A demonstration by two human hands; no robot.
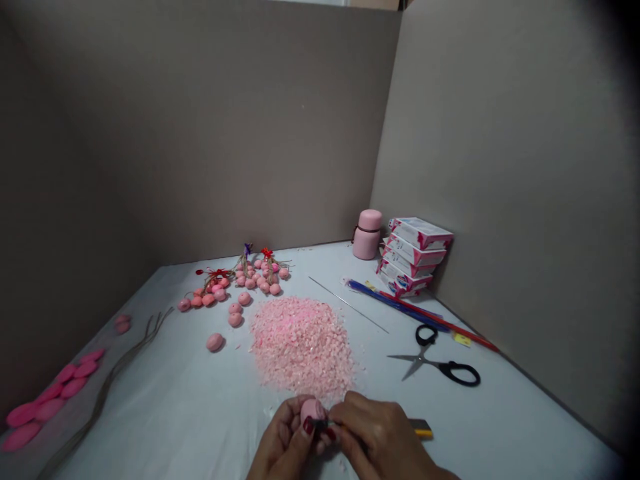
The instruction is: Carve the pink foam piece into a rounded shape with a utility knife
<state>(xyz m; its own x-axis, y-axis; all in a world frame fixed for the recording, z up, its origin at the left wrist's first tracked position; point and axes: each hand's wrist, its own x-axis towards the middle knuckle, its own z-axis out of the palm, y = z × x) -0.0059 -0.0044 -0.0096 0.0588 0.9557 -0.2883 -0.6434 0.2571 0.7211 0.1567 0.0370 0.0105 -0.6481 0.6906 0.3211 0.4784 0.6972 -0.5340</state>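
Observation:
At the bottom centre, my left hand [283,437] is closed round a small pink soap piece [311,408], thumb and fingers pinching it. My right hand [377,437] is closed on a cutter with a yellow and black handle [421,428] that sticks out to the right, its tip against the pink piece. Just beyond my hands lies a heap of pink shavings [301,343] on the white table [175,400].
Black-handled scissors [437,363] lie open to the right, with a thin wire [347,304] and blue and red sticks [415,310] behind them. Stacked soap boxes [414,255] and a pink flask [367,235] stand at the back right. Carved pink balls [247,283], pink bars [47,400] and fibre strands [117,363] lie left.

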